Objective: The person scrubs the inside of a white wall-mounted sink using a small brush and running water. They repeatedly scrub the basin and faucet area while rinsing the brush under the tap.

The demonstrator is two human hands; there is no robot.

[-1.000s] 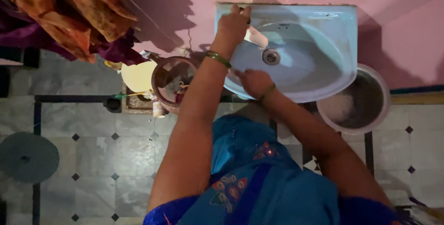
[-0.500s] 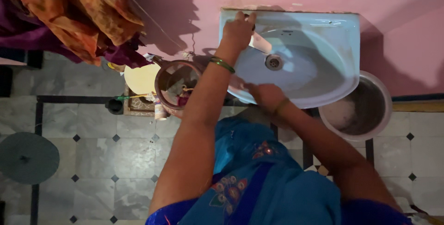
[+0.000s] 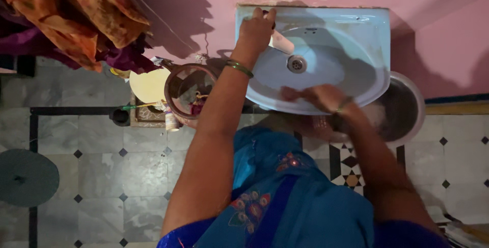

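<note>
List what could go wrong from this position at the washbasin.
1. The left hand is on the tap at the back of the washbasin; if water runs hard it could splash over the front rim onto the tiled floor, making it slippery.
2. The right hand is motion-blurred at the front rim; a wide swipe might fling water toward the metal pot beside the basin.

**Few packages by the washbasin**

No signs or screens show. Left of the pale blue washbasin (image 3: 351,29), a small cylindrical container with a printed label (image 3: 174,121) stands on the floor, just below a round brown bucket (image 3: 173,87) holding small, dim items, possibly packets; their colours are unclear.
</note>
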